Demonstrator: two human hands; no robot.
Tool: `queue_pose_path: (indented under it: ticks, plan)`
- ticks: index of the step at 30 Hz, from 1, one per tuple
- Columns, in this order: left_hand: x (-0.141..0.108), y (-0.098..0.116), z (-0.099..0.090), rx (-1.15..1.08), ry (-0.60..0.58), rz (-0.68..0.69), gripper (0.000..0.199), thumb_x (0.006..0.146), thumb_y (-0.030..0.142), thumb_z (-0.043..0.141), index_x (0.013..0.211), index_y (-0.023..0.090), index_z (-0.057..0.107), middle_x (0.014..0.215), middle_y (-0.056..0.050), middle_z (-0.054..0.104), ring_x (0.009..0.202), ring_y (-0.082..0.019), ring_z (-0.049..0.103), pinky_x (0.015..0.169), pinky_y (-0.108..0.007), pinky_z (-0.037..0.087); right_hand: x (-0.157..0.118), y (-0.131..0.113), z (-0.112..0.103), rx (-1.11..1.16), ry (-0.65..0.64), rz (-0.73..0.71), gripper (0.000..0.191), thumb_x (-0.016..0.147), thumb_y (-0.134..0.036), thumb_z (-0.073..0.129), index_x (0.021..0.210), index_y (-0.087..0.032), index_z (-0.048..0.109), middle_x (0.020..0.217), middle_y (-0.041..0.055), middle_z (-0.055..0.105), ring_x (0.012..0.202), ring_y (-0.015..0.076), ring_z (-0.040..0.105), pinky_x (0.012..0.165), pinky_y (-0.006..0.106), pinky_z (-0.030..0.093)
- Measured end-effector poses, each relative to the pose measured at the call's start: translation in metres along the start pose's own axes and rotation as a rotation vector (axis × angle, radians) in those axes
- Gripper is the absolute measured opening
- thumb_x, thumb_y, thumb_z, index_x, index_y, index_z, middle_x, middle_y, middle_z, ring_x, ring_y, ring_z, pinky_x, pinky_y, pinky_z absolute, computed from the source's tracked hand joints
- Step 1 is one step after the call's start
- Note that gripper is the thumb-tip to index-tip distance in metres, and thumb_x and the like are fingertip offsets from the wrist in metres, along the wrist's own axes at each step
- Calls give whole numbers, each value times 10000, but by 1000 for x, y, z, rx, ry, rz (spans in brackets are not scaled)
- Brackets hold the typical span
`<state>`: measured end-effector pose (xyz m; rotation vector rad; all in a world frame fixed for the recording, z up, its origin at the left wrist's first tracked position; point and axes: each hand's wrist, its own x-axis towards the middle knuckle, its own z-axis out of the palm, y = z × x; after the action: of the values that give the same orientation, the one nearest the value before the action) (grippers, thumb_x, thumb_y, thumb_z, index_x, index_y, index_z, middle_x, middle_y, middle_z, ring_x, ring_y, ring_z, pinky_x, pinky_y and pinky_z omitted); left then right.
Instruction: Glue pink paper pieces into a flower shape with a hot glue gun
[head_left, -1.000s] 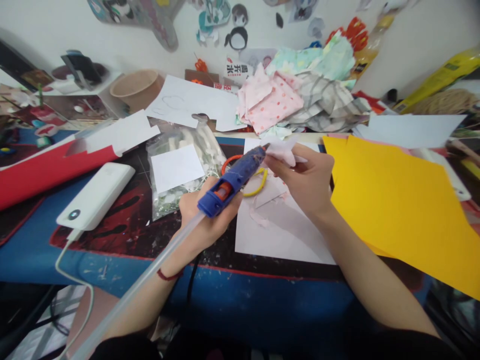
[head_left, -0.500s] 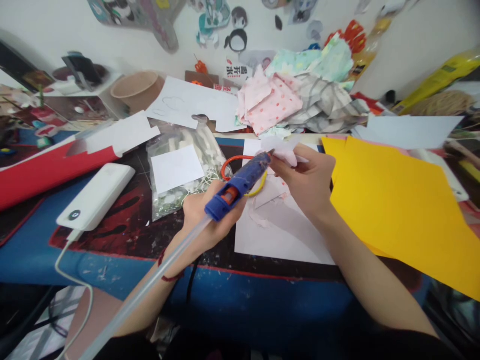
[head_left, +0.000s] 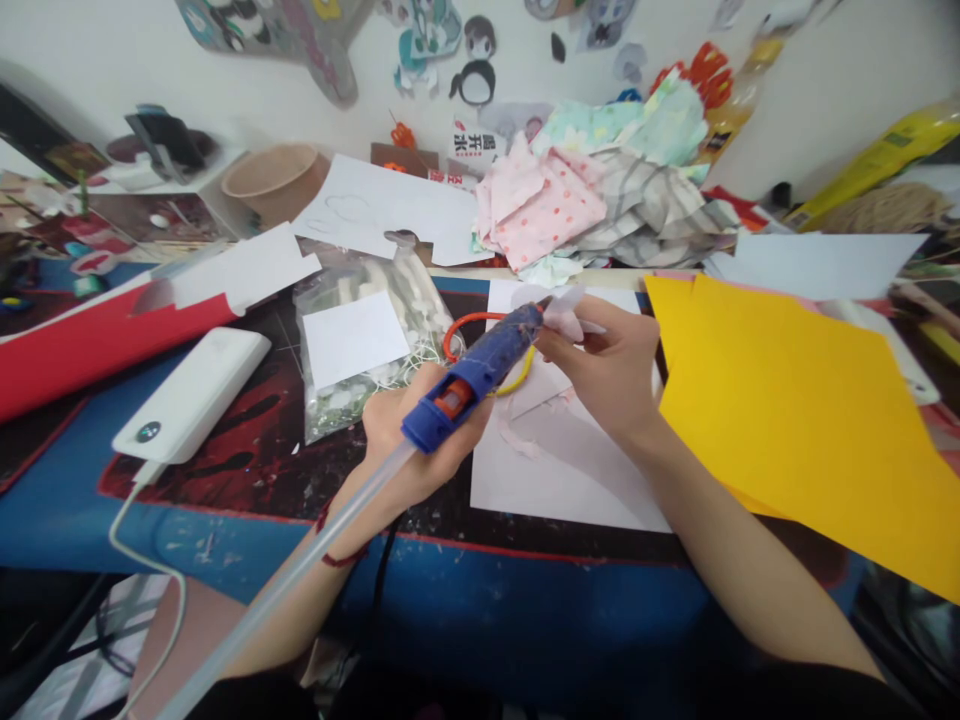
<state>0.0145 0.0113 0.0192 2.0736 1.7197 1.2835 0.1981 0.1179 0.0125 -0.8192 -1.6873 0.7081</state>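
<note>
My left hand (head_left: 409, 450) is closed around a blue hot glue gun (head_left: 484, 360), with a long clear glue stick (head_left: 300, 565) sticking out of its rear. The gun's tip points up and right, close to a thin whitish petal-like piece (head_left: 566, 315). My right hand (head_left: 611, 365) pinches that piece between its fingers; whether the tip touches it I cannot tell. Under the hands lies a sheet of white paper (head_left: 570, 490) with pale pink scraps (head_left: 517, 435) on it. Orange and yellow scissor-like loops (head_left: 454, 335) show behind the gun, partly hidden.
A clear plastic bag (head_left: 330, 410) of white items and a white power bank (head_left: 191, 395) with a cable lie on the left. Yellow sheets (head_left: 795, 430) spread out at right. Crumpled fabric or paper (head_left: 555, 200) is heaped at the back, near a tan pot (head_left: 274, 185).
My right hand has shifted slightly left and down with the whitish piece. The glue gun has moved very little and stays in my left hand.
</note>
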Motion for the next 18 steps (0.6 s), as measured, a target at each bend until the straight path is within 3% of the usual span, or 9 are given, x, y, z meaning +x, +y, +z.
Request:
queue_pose_path:
  ticks: [6, 13, 18]
  plan:
    - [2, 4, -1, 50, 32, 102, 279, 920, 278, 579, 649, 215, 557, 522, 26, 589, 395, -103, 541, 403, -266, 397, 0, 2, 0, 25, -14, -27, 349, 849, -238, 731, 618, -197, 474, 618, -49, 416, 618, 104, 378, 571, 286, 328]
    - [2, 3, -1, 20, 16, 38, 299, 924, 323, 590, 649, 213, 551, 478, 51, 521, 360, -87, 479, 402, -254, 391, -1, 3, 0, 11, -4, 7, 381, 845, -276, 741, 588, -198, 471, 622, -39, 410, 625, 112, 409, 598, 293, 390]
    - [-1, -2, 3, -15, 29, -17, 345, 939, 389, 556, 640, 224, 509, 502, 37, 529, 417, -104, 515, 443, -276, 411, -1, 1, 1, -4, 2, -8, 359, 848, -282, 744, 596, -195, 505, 620, -40, 411, 644, 115, 432, 642, 299, 411]
